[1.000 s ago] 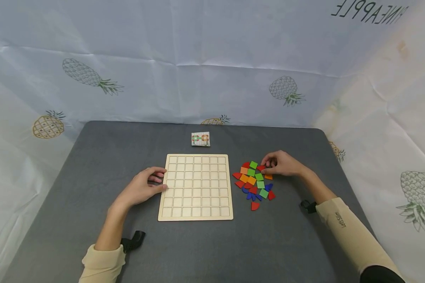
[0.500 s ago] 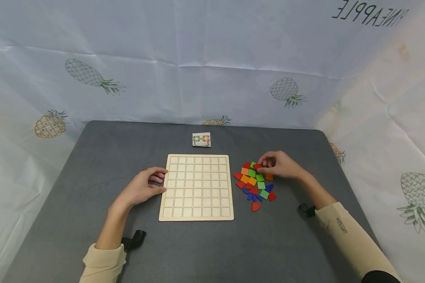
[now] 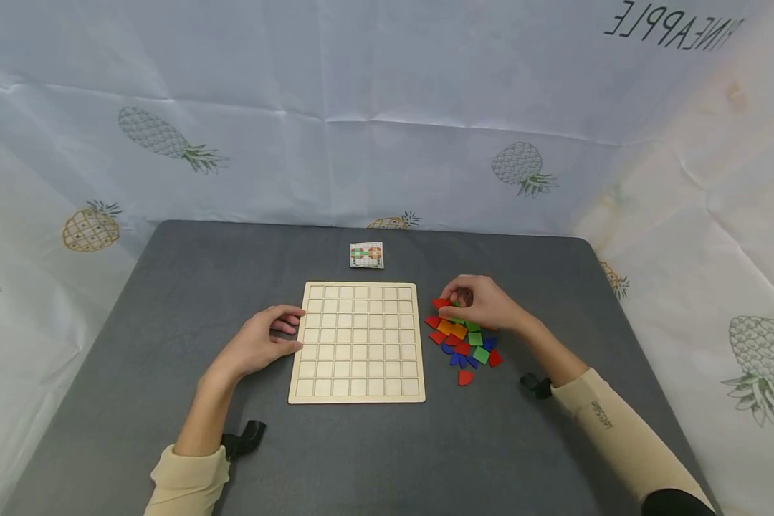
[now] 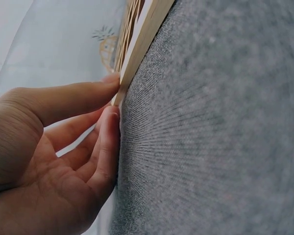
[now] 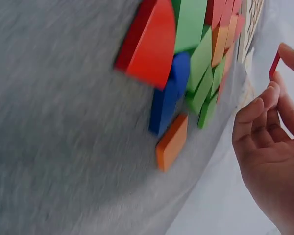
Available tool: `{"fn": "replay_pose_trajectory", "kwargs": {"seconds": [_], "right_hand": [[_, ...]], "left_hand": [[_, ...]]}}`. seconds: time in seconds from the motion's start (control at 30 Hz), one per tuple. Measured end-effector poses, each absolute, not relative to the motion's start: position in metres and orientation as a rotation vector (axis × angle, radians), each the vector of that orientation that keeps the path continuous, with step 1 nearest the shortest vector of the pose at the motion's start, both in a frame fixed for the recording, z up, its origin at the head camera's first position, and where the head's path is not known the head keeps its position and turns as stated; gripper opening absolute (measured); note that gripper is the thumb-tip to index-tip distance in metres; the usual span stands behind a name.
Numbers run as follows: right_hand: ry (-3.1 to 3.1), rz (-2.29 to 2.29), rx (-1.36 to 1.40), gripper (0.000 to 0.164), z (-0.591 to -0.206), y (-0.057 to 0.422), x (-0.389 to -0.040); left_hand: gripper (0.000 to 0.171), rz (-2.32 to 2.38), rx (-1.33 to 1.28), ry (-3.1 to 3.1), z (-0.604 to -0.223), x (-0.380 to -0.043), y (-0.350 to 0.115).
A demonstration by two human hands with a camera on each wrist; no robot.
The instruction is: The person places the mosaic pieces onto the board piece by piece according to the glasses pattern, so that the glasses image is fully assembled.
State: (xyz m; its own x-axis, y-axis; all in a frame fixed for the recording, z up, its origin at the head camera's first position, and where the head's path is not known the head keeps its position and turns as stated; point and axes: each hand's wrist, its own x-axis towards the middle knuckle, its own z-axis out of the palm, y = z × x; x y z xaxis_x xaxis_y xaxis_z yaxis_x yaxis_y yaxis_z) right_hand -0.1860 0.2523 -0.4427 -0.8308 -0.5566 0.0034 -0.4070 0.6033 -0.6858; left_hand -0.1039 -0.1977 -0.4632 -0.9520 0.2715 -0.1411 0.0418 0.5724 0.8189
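Note:
A pale wooden grid board lies on the grey table, its squares bare. My left hand holds the board's left edge; the left wrist view shows the thumb on the rim and fingers against its side and underside. Between thumb and fingertip, my right hand pinches a thin red piece, raised off the table. In the head view this red piece hovers over the back of a pile of coloured tiles, right of the board. The hand hides part of the pile.
A small card with a coloured grid pattern lies behind the board. The pile mixes green and orange squares with red and blue curved pieces. One red piece sits apart at its front. A pineapple-print curtain stands behind the table.
My right hand has lifted the red piece and carried it left across the back of the pile, toward the board. The left hand stays at the board's edge.

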Motion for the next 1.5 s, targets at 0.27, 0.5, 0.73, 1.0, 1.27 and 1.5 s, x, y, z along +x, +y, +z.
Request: {"fn": "replay_pose_trajectory", "kwargs": {"seconds": [0.27, 0.5, 0.73, 1.0, 1.27, 1.5], "right_hand": [[2.58, -1.098, -0.79, 0.017, -0.45, 0.229, -0.189], [2.589, -1.031, -0.745, 0.02, -0.458, 0.211, -0.194], [2.63, -0.912, -0.761, 0.023, -0.46, 0.197, -0.197], [2.671, -0.808, -0.755, 0.023, -0.457, 0.186, -0.197], [2.658, -0.823, -0.784, 0.021, -0.456, 0.183, -0.197], [2.66, -0.833, -0.825, 0.018, -0.455, 0.185, -0.195]], "left_hand": [[0.055, 1.334, 0.259, 2.555, -0.463, -0.103, -0.198], [0.055, 1.322, 0.25, 2.569, -0.463, -0.104, -0.198], [0.054, 1.34, 0.232, 2.557, -0.464, -0.104, -0.199], [0.053, 1.361, 0.204, 2.534, -0.464, -0.105, -0.199], [0.052, 1.371, 0.198, 2.533, -0.465, -0.105, -0.199], [0.053, 1.37, 0.181, 2.529, -0.464, -0.104, -0.199]]}}
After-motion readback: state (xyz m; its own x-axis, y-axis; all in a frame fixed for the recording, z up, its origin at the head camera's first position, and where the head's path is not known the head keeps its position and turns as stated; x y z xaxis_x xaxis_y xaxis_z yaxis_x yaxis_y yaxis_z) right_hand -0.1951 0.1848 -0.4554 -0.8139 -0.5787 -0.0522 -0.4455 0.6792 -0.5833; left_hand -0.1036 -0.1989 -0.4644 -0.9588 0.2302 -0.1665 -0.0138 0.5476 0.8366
